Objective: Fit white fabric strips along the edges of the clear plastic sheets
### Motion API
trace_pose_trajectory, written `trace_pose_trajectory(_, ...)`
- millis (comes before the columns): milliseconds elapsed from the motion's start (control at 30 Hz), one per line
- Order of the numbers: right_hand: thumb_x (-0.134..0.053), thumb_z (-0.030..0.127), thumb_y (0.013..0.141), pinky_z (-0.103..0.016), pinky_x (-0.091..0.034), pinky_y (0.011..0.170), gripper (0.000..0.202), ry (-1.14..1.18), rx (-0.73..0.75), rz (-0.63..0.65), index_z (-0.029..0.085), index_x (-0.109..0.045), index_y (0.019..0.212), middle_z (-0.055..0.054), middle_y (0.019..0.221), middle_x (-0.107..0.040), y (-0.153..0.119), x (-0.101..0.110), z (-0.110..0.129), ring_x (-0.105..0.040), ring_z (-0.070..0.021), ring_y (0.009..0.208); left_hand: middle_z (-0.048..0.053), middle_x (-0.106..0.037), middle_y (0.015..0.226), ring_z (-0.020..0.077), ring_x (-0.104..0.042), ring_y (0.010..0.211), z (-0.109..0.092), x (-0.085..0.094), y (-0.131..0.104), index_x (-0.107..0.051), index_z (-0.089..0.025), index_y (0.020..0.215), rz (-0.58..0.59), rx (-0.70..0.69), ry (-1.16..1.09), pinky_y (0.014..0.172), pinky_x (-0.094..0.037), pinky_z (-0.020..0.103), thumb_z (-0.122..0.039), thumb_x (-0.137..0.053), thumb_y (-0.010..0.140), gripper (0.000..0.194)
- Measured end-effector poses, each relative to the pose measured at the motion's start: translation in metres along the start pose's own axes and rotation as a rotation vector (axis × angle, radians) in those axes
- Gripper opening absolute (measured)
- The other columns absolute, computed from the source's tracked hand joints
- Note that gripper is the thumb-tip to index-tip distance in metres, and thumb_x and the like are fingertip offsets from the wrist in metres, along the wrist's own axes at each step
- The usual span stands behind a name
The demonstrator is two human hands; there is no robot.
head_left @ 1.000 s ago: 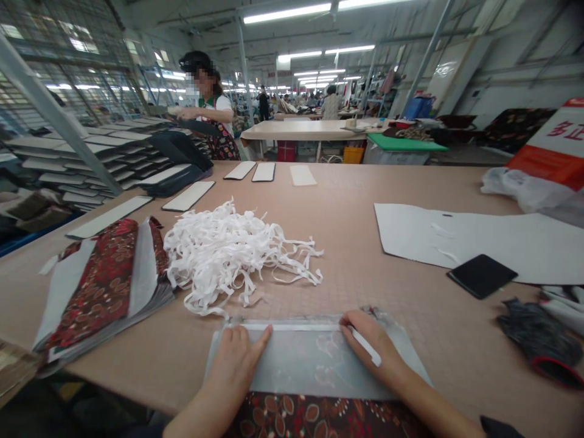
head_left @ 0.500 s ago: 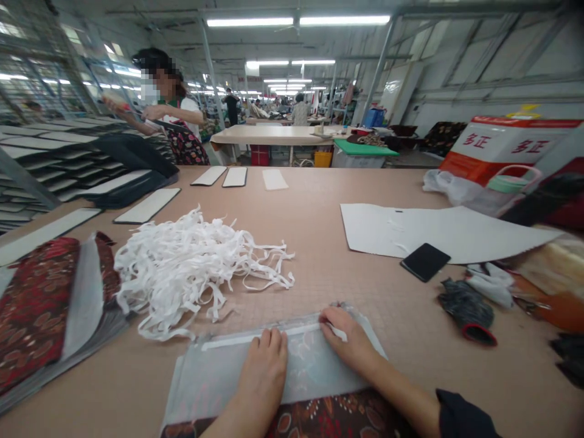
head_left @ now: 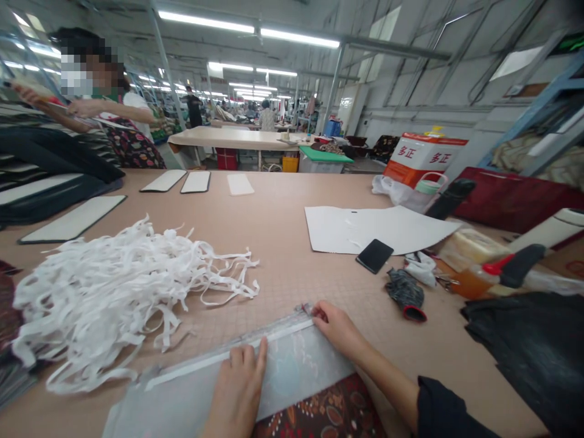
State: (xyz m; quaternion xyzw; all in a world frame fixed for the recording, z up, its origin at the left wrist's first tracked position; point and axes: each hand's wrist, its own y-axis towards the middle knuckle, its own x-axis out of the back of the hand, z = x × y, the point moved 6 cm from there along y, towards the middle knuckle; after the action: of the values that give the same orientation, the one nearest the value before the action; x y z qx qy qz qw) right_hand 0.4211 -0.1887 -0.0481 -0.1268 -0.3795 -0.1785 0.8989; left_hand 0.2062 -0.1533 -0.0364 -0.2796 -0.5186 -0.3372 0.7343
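A patterned brown-red fabric piece (head_left: 314,413) lies in front of me, its pale grey backing (head_left: 292,365) facing up along the far part. Along the backing's far edge runs a narrow white tape strip (head_left: 191,367). My left hand (head_left: 238,386) rests on the backing, index finger stretched along the strip and the other fingers slightly bent. At the strip's right end, near the fabric's far corner, my right hand (head_left: 336,328) has thumb and fingers pinched together on the tape. Beyond my left hand is a tangled heap of white tape strips (head_left: 109,286).
A phone (head_left: 375,255) overlaps a white board (head_left: 351,228) on the right. Nearby are a crumpled dark sleeve-like item (head_left: 405,292), an orange-liquid bottle (head_left: 474,281) and black cloth (head_left: 529,347). Pale panels (head_left: 73,219) lie at left, where a co-worker (head_left: 123,115) stands.
My view has turned right. The fabric now lies more slanted. My left index finger has stretched out along the strip, and my right hand's fingers have drawn together at its end.
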Motion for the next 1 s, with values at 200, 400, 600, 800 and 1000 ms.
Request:
trace_pose_trajectory(200, -0.048, 0.01, 0.07, -0.022, -0.035, 0.061, 0.011, -0.026, 0.006, -0.002, 0.019, -0.05, 0.075, 0.001, 0.067, -0.054, -0.001, 0.002, 0.004, -0.052, -0.0129, 0.066, 0.011, -0.056, 0.091, 0.0255, -0.054, 0.079, -0.005, 0.001, 0.003, -0.04, -0.027, 0.128, 0.02, 0.041, 0.044, 0.06, -0.042, 0.034, -0.002, -0.039, 0.075, 0.058)
trace_pose_trajectory(400, -0.048, 0.007, 0.07, -0.021, -0.035, 0.061, 0.013, -0.063, 0.015, 0.012, 0.019, -0.049, 0.076, 0.001, 0.069, -0.053, 0.0, 0.001, 0.007, -0.05, -0.0121, 0.066, 0.011, -0.056, 0.088, 0.0244, -0.054, 0.076, -0.005, 0.002, 0.005, -0.042, -0.028, 0.126, 0.022, 0.054, 0.022, 0.059, -0.039, 0.032, -0.005, -0.041, 0.076, 0.056)
trace_pose_trajectory(600, -0.049, 0.006, 0.07, -0.024, -0.037, 0.064, 0.014, -0.228, 0.061, -0.012, 0.018, -0.049, 0.076, -0.002, 0.077, -0.056, 0.001, 0.004, 0.007, -0.051, -0.0148, 0.073, 0.011, -0.056, 0.087, 0.0246, -0.054, 0.076, -0.003, 0.001, 0.005, -0.042, -0.027, 0.127, 0.041, 0.035, -0.017, 0.06, -0.04, 0.033, -0.005, -0.041, 0.077, 0.054)
trace_pose_trajectory(800, -0.048, 0.01, 0.08, -0.033, -0.04, 0.077, 0.017, -0.468, 0.495, -0.191, 0.02, -0.055, 0.091, -0.005, 0.091, -0.057, -0.035, -0.036, 0.06, -0.05, -0.0198, 0.088, 0.011, -0.058, 0.089, 0.0247, -0.056, 0.078, -0.005, 0.009, 0.005, -0.041, -0.027, 0.127, 0.084, 0.049, -0.018, 0.062, -0.043, 0.034, -0.006, -0.041, 0.079, 0.052)
trace_pose_trajectory(1000, -0.05, 0.009, 0.079, -0.037, -0.042, 0.083, 0.032, -0.517, 0.666, -0.085, 0.016, -0.051, 0.11, -0.009, 0.104, -0.057, -0.059, -0.053, 0.072, -0.05, -0.022, 0.096, 0.01, -0.058, 0.103, 0.0243, -0.054, 0.091, 0.017, 0.007, -0.013, -0.046, -0.021, 0.123, 0.061, 0.012, -0.083, 0.075, -0.045, 0.039, 0.001, -0.035, 0.077, 0.053)
